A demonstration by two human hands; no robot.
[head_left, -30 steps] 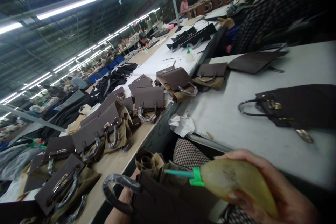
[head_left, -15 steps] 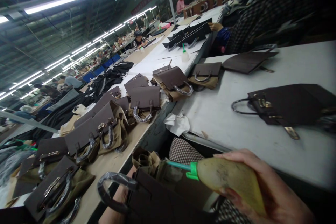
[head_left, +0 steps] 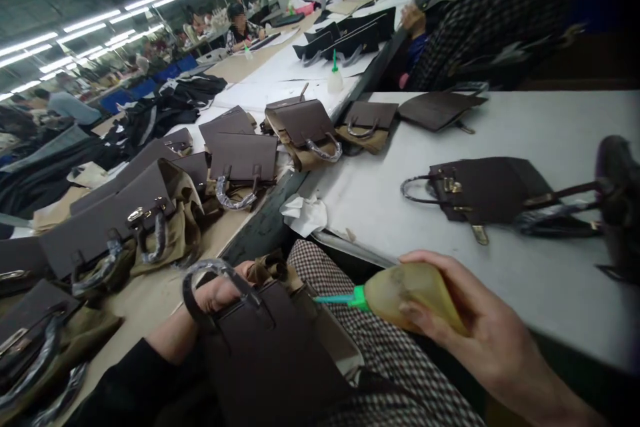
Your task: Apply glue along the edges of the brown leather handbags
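Note:
My right hand (head_left: pixel 493 333) is wrapped round a yellowish squeeze bottle (head_left: pixel 407 293) with a green collar and a thin blue-green nozzle. The nozzle tip points left, at the edge of a dark brown handbag (head_left: pixel 270 353) on my lap; whether it touches cannot be made out. Behind the bag's plastic-wrapped handle, my left hand (head_left: pixel 223 293) grips the bag at its bunched tan-brown lining (head_left: pixel 275 272). Part of its fingers is hidden by the lining and handle.
Several unfinished brown handbags (head_left: pixel 243 157) line the left table. On the white table (head_left: pixel 370 187) at right lie another dark bag (head_left: pixel 487 190) and crumpled paper (head_left: pixel 305 213). A second bottle (head_left: pixel 335 80) stands farther back. A co-worker in a checked sleeve (head_left: pixel 467 33) sits at upper right.
My view has tilted down and turned right. The bottle and nozzle are now clearer of the bag's opening, with the tip at its edge. More of my left hand shows.

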